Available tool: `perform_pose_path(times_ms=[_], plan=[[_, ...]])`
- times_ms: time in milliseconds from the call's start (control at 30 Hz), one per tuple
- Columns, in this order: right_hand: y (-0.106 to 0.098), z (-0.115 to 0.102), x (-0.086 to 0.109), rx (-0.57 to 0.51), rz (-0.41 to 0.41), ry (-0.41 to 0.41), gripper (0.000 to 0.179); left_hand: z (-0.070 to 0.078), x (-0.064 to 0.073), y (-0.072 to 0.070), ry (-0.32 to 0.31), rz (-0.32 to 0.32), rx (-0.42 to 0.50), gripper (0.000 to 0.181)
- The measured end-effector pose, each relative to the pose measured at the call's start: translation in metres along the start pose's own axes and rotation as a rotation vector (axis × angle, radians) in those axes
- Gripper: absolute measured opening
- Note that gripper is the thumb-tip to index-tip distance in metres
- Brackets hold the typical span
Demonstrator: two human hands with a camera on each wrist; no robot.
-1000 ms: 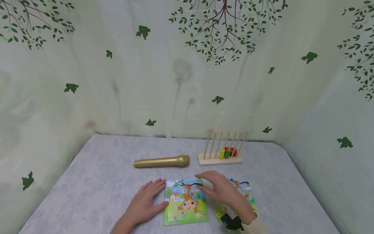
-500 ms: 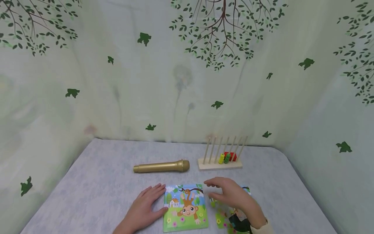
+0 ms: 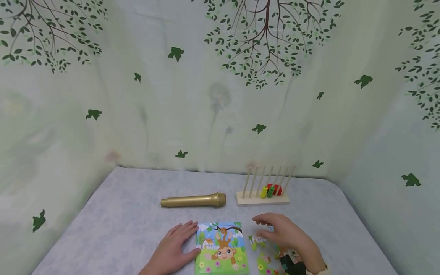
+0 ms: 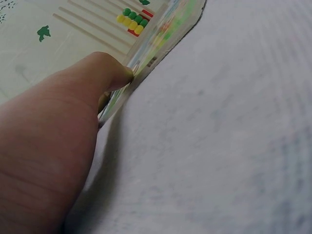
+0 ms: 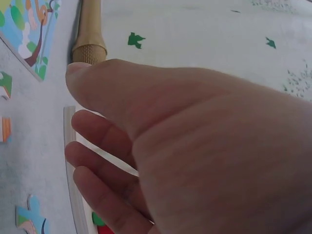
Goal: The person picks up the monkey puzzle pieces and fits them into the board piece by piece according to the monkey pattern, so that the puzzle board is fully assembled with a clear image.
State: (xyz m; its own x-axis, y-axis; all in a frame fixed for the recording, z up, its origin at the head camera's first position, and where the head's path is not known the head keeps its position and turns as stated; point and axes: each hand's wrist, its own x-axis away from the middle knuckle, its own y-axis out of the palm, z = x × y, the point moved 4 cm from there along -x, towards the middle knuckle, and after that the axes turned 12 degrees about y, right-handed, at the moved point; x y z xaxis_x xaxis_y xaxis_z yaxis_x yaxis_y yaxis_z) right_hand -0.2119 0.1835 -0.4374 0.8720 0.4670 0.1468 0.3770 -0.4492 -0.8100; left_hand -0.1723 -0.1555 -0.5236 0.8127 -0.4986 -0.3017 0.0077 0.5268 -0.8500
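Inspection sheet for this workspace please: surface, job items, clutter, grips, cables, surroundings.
Surface: flat, mottled grey tabletop.
Job items: square, monkey-printed puzzle board, picture up; loose, colourful jigsaw pieces to its right, partly hidden from the head camera.
Clutter: gold-coloured, rod-shaped microphone beyond the board; pale wooden rack of upright rods right of it, with yellow beads and green beads.
Left grip: bare hand touching the board's left edge.
Right grip: bare hand over the pieces, nothing held that shows.
Cables: nothing seen.
Surroundings: pale, leaf-patterned backdrop behind and at both sides.
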Motion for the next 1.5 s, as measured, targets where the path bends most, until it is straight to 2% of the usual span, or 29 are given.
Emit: perform_pose_path(times_ms=[100,333,567,833,1000,1133,1300,1500], plan=[[-0.001,0.003,0.000,0.012,0.008,0.006,0.041,-0.001,0.002,-0.001,-0.007,-0.006,-0.014,0.071],[-0.005,0.009,-0.002,0.003,0.019,0.040,0.040,-0.002,0.002,-0.005,0.010,0.026,-0.008,0.068],[-0.009,0.023,0.004,0.013,0.023,0.051,0.042,0.000,-0.001,0.001,0.002,0.001,0.009,0.063],[-0.014,0.032,0.005,0.010,0.042,0.093,0.043,0.000,0.001,0.002,0.053,0.071,-0.037,0.054],[-0.020,0.034,0.007,0.008,0.061,0.063,0.044,0.000,0.000,0.001,0.088,0.117,-0.042,0.051],[-0.023,0.037,0.007,0.020,0.079,0.060,0.044,0.000,0.002,-0.001,0.080,0.140,-0.028,0.049],[-0.025,0.042,0.007,0.029,0.090,0.096,0.043,0.000,-0.001,0.000,0.055,0.124,-0.007,0.048],[-0.023,0.054,0.004,0.017,0.104,0.123,0.043,-0.004,-0.004,0.001,-0.007,0.047,0.036,0.049]])
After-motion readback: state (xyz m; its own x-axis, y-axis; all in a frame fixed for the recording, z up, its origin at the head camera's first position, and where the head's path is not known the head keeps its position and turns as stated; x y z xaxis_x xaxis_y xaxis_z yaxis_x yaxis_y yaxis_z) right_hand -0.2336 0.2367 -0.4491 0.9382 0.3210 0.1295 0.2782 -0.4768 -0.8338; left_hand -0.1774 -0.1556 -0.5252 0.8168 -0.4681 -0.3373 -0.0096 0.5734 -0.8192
